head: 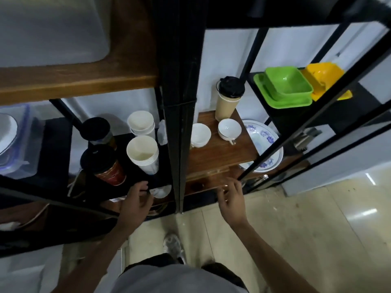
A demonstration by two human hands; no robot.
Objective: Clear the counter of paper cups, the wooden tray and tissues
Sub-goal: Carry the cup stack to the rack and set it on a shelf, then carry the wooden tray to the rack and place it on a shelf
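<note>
Both hands are seen low at the front of a black metal rack. Left hand (137, 199) is reached to the black shelf (160, 178) edge, fingers loosely curled, nothing held. Right hand (231, 199) is spread wide, empty, just in front of the wooden tray (220, 153). 2 white teacups (200, 135) and a lidded tan cup (227, 100) are carried on the tray. 2 stacks of paper cups (145, 153) are stood on the black shelf, beside 2 lidded dark cups (105, 163). Tissues: cannot be told. A blue-patterned plate (266, 140) is lodged beside the tray.
</note>
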